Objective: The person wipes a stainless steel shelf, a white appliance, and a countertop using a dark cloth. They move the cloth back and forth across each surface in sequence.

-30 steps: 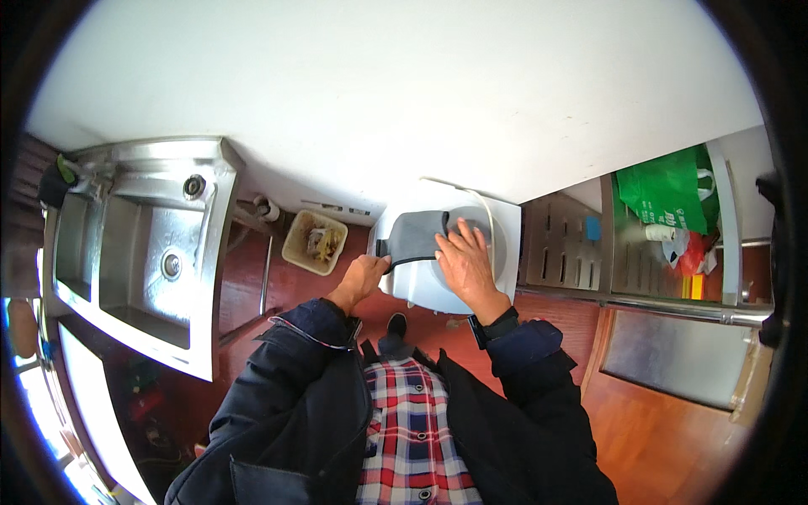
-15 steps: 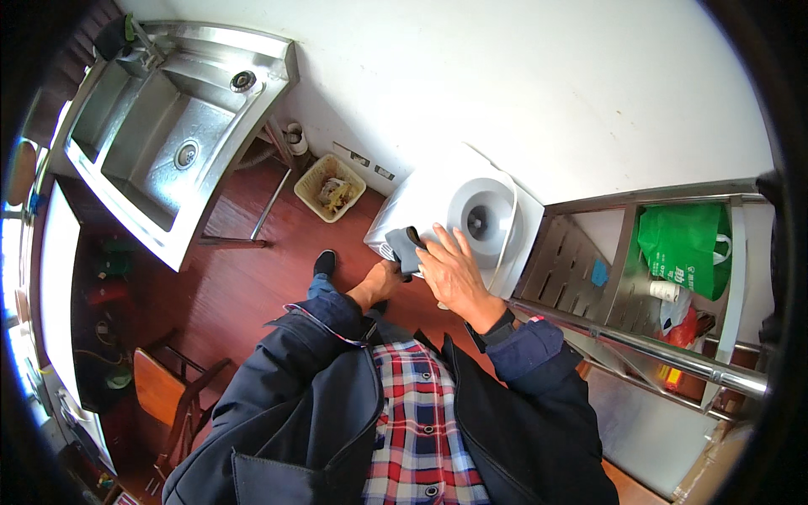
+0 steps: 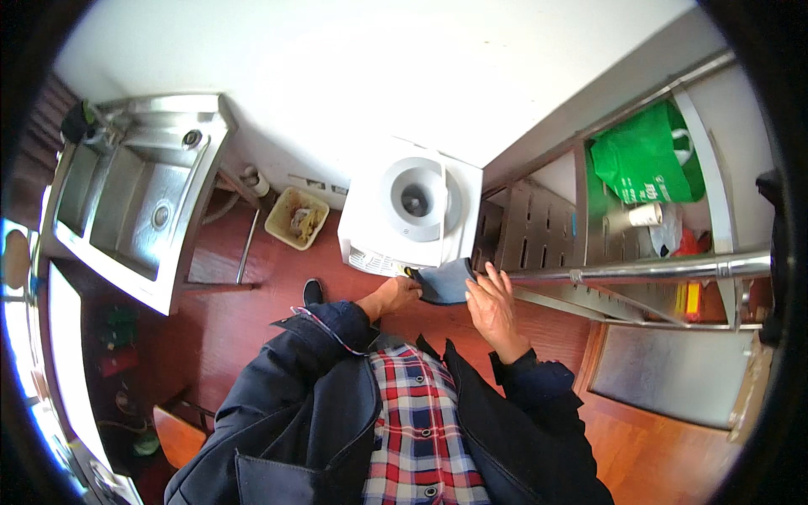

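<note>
A flat, bendable grey piece with a dark rim (image 3: 448, 283), perhaps cloth or soft sheeting, is spread between my two hands, just in front of a white water dispenser (image 3: 360, 192). Its left end is pinched by my left hand (image 3: 394, 296), where a small yellow spot shows at the fingertips. At the opposite end, my right hand (image 3: 495, 313) grips the edge with its thumb side while other fingers stick up. The dispenser's top has a round grey well (image 3: 415, 200) with no bottle in it, and a white cord (image 3: 443, 181) lies across it.
To the left stand a steel sink (image 3: 139, 210) and a cream basket (image 3: 296, 240) with scraps inside. A metal rack (image 3: 539, 231) with a green bag (image 3: 648, 160) flanks the dispenser on the right. A steel rail (image 3: 656, 268) runs along it. An orange chair (image 3: 178, 436) is at lower left.
The grey piece was folded up and is now stretched wider. My right hand has moved right and nearer to me, off the dispenser's top. The whole view has turned toward the right.
</note>
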The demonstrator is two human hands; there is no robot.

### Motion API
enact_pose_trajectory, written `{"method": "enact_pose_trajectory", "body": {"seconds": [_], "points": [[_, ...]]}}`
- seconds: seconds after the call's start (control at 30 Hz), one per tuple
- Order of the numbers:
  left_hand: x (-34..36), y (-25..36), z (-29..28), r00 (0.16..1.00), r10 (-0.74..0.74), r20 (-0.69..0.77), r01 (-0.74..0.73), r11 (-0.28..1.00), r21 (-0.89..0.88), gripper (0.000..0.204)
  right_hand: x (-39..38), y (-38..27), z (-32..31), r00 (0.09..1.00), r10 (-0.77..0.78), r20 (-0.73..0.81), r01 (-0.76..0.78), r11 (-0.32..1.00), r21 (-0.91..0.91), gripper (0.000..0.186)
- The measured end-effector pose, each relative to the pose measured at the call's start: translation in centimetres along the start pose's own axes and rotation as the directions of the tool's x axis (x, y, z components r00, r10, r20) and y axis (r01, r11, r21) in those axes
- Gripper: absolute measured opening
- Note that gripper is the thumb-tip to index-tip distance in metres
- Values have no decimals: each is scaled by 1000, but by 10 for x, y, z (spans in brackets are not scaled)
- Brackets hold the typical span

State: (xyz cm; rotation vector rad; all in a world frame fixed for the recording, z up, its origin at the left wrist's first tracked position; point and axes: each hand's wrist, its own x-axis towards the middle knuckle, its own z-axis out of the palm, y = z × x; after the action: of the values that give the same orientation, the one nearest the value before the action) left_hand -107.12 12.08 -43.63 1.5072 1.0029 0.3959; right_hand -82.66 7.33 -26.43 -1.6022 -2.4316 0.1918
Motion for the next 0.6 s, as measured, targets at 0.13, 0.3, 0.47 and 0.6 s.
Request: {"method": "enact_pose_trajectory", "body": {"seconds": [0.13,0.3,0.47,0.6], "points": [[-14,41,-33,977,43,211,-81,982,173,33,-25,12,-7,973,212,-87,-189,958,216,26],[-57,107,-118,986,92,143,-104,991,83,31,-12,1,-15,904,405,-139,-295,824,484,26],[-70,131,-173,908,344,-237,-280,923,265,29,40,-29,-10,910,376,-176,-232,811,538,26],[-71,90,-184,856,348,-382,-133,862,489,34,82,-51,13,958,163,-236,-60,918,393,25]]}}
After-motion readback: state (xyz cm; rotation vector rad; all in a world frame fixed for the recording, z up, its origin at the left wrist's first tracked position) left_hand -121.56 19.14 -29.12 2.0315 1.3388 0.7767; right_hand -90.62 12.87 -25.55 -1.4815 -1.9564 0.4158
